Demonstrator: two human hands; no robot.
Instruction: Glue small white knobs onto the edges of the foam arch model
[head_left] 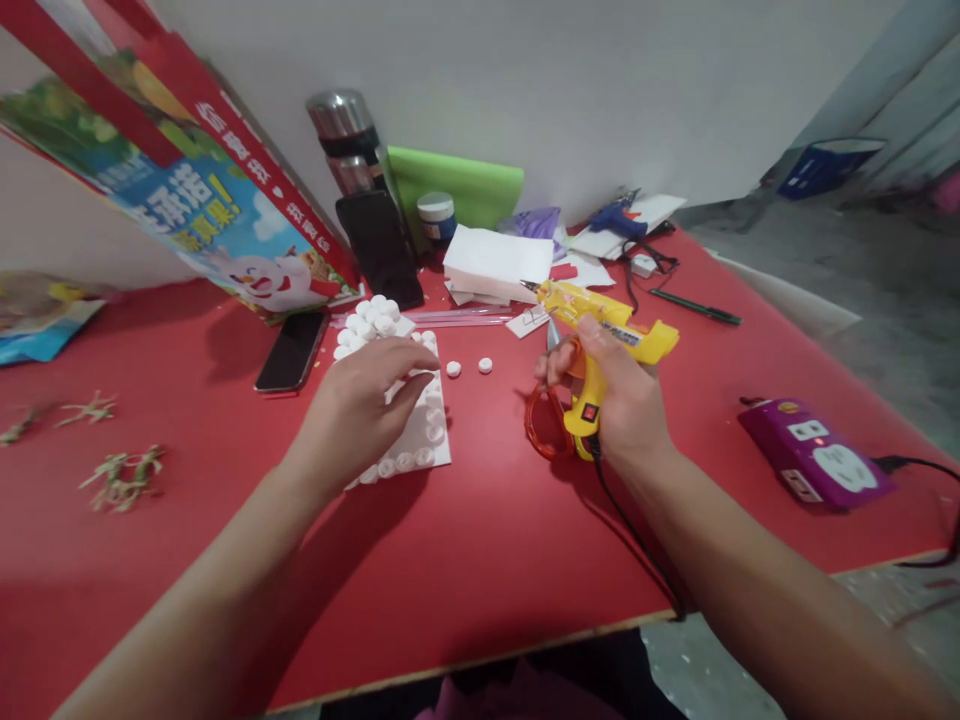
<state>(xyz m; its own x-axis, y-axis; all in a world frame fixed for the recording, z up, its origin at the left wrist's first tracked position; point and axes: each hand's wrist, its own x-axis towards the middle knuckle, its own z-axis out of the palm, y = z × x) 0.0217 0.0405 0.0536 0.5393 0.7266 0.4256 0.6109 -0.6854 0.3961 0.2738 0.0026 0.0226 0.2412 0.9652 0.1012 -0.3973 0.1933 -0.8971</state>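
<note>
Grips yellow glue gun (646,341) in right hand (634,410), right of white board (412,437) beneath nearer, half-curled left hand (366,395) of indiscernible hold.

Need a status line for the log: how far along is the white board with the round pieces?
Looks partway. Done: round pieces line the board's near and right edges. In hand: yellow glue gun in the right hand; left hand over the board, grip unclear. Left: visible middle looks bare; two loose discs and a heap look unplaced. Left hand hides the rest.
</note>
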